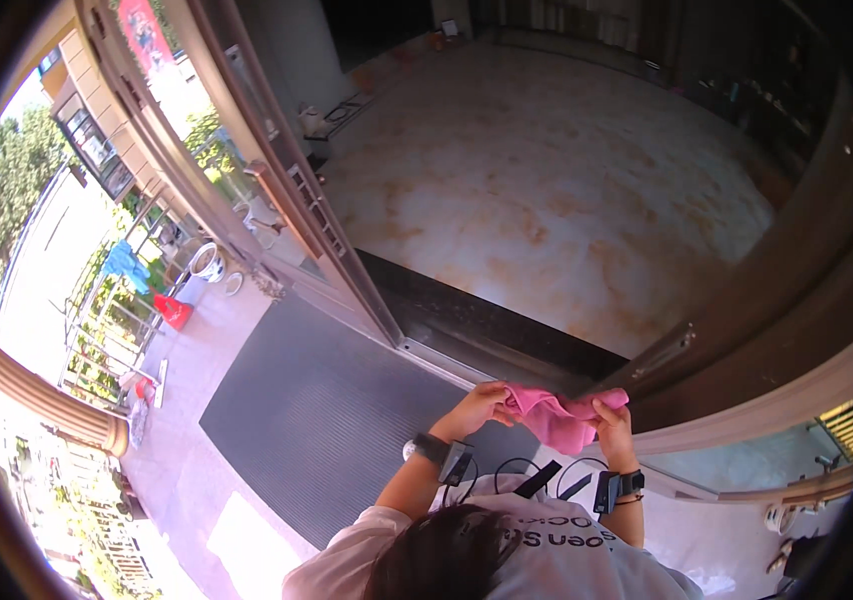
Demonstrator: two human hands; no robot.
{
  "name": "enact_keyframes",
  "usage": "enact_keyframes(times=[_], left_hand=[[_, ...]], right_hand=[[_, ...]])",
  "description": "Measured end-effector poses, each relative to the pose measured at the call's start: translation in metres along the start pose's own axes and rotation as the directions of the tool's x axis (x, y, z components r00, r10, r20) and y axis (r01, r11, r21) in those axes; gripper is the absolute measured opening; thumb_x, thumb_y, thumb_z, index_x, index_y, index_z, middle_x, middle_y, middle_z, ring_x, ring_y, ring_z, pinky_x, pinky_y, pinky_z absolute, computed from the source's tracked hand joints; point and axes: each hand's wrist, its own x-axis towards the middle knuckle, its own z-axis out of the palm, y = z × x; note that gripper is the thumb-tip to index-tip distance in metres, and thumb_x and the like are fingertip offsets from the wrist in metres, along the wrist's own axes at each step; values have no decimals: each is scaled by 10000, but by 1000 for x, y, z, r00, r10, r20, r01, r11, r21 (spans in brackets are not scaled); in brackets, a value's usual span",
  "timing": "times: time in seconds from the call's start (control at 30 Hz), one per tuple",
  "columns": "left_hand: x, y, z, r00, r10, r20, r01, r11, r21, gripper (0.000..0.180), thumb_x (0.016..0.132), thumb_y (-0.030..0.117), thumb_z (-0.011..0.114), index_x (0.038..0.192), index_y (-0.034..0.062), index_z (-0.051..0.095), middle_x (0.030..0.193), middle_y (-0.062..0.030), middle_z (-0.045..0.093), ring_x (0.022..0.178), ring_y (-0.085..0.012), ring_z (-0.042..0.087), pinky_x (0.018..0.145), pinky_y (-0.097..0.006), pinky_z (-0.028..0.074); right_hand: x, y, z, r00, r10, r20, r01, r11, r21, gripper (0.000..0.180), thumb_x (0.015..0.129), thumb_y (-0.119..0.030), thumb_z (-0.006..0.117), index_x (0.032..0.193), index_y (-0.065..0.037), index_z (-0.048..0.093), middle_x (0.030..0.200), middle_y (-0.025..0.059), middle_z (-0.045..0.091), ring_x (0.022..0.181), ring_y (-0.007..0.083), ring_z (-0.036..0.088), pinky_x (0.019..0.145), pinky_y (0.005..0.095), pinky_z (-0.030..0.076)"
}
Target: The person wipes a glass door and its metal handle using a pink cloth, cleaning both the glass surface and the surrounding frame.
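i see my left hand (pixel 479 403) and my right hand (pixel 612 415) raised in front of my chest, both clamped on a pink cloth (pixel 559 417) that hangs bunched between them: the left fingers pinch its left end, the right fingers grip its upper right corner, and the loose middle sags down toward me. each wrist carries a dark strapped device with thin black cables looping down to my light shirt. the cloth is held in the air just before the lower edge of a brown door leaf (pixel 747 320) that swings in from the right, with a metal handle plate (pixel 669 350) on its face not far above my right hand. under the hands lies a dark grey ribbed doormat (pixel 317 420) on pale paving. beyond it runs a dark stone threshold (pixel 487 325), then a wide marbled beige floor (pixel 557 190) inside. the other door leaf (pixel 277 190) stands open on the left, glazed and framed in brown. farther left, well apart from me, there is a railing with a red thing (pixel 174 311) and a blue cloth (pixel 127 264) beside it, and trees past that.
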Motion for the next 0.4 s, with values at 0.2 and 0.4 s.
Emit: enact_keyframes(times=[0.2,0.4], left_hand=[[-107,76,-112,911,299,-285,-209,928,308,187,841,72,376,950,-20,497,795,-93,573,575,-189,593,495,-248,485],[-201,127,-203,614,573,-543,-528,809,256,262,858,118,388,1069,-10,474,858,-135,577,689,-212,607,605,-268,506]], right_hand=[[68,66,126,987,-147,71,163,856,-491,284,808,-247,528,754,30,561,584,90,581,446,144,557,378,211,431],[96,85,279,961,70,267,139,713,-687,351,841,-296,460,716,16,562,481,78,552,377,144,534,338,215,401]])
